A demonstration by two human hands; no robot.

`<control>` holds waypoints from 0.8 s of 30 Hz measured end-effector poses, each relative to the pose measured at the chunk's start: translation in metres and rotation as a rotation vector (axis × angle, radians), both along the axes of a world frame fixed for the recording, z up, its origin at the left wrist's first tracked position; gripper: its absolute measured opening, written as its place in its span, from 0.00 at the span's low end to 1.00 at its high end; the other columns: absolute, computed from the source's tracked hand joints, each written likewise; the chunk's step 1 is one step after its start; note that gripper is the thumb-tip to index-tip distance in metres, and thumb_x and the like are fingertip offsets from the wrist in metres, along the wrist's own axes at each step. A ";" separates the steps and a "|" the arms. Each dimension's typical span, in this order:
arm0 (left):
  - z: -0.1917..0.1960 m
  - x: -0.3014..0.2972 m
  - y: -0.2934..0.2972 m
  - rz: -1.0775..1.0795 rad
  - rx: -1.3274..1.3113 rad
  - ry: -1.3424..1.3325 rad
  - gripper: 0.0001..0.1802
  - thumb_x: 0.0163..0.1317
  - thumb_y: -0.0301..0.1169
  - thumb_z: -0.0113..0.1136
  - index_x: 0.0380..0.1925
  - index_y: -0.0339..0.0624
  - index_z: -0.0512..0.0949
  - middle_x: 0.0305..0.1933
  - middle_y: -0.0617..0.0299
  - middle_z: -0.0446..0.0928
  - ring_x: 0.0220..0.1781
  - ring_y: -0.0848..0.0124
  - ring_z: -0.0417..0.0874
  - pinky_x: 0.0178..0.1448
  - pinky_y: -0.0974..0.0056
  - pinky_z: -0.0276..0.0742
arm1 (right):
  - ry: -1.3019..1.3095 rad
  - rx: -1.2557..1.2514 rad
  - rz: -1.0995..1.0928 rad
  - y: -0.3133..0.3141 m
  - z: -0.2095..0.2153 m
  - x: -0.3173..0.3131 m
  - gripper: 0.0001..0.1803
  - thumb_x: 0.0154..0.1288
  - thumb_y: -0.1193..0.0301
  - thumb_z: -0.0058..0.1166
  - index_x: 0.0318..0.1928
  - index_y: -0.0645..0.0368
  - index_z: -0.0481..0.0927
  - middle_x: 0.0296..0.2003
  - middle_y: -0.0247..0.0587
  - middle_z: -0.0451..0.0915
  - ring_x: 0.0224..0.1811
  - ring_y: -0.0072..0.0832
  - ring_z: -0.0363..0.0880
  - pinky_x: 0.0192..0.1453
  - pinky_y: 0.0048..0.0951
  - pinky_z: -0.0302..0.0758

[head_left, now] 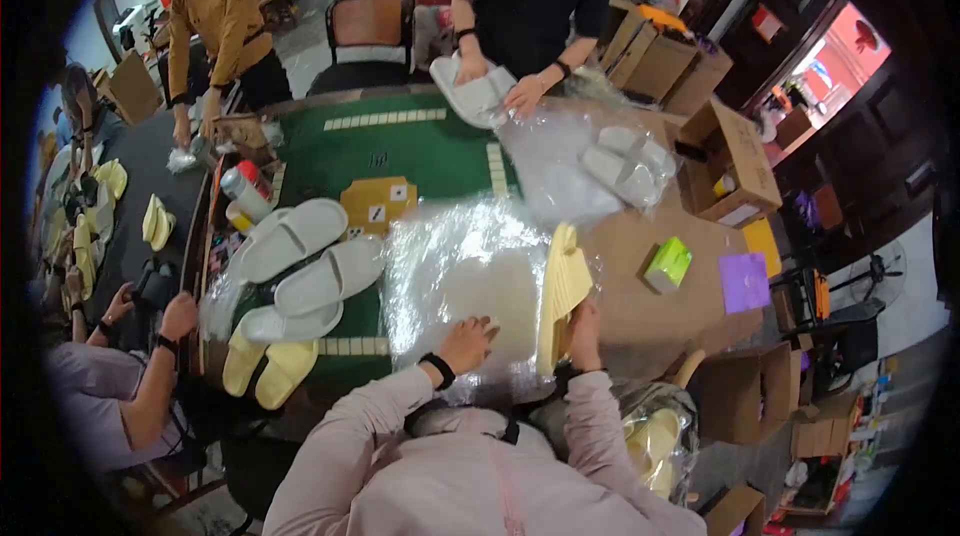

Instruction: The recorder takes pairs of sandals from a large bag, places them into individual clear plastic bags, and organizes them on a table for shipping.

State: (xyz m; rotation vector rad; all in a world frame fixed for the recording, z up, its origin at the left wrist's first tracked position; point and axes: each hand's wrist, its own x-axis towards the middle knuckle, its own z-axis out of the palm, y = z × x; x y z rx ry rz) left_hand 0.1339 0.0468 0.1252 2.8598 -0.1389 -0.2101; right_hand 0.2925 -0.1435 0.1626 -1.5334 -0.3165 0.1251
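Note:
My right hand [583, 338] grips a pair of pale yellow slippers [565, 281] held on edge, soles upright, at the right side of a stack of clear plastic bags [435, 256]. My left hand [468, 344] lies on the near part of that stack with its fingers stretched and apart. Left of the bags are several loose grey slippers [335, 273], with a yellow pair [285, 373] nearer to me. More yellow slippers [655, 441] in clear plastic show beside my right forearm.
Across the green-topped table [300, 156], a person in black handles grey slippers [475, 96]. Bagged grey slippers [628, 166], a green box [668, 264] and a purple packet [743, 282] lie to the right. Cardboard boxes [745, 391] stand at the right edge. Other people work at the left.

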 end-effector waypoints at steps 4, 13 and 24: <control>-0.029 0.008 -0.013 0.284 0.172 0.156 0.34 0.58 0.44 0.51 0.64 0.54 0.54 0.67 0.52 0.52 0.52 0.58 0.71 0.43 0.55 0.71 | -0.432 -0.436 0.192 0.013 0.018 -0.027 0.11 0.58 0.74 0.46 0.40 0.69 0.74 0.38 0.42 0.78 0.40 0.29 0.74 0.45 0.27 0.67; 0.008 0.008 0.030 0.280 0.000 -0.099 0.18 0.54 0.28 0.47 0.46 0.49 0.75 0.65 0.47 0.56 0.28 0.62 0.80 0.31 0.63 0.77 | 0.409 0.363 0.032 0.016 0.008 -0.019 0.13 0.65 0.74 0.42 0.45 0.69 0.75 0.42 0.35 0.76 0.45 0.21 0.72 0.49 0.24 0.68; -0.020 -0.018 0.128 0.600 0.390 -0.315 0.16 0.56 0.29 0.47 0.44 0.42 0.75 0.64 0.47 0.56 0.60 0.42 0.59 0.62 0.43 0.52 | 0.390 0.186 0.019 0.030 -0.003 -0.021 0.12 0.64 0.74 0.42 0.43 0.67 0.75 0.42 0.36 0.77 0.45 0.23 0.74 0.50 0.23 0.69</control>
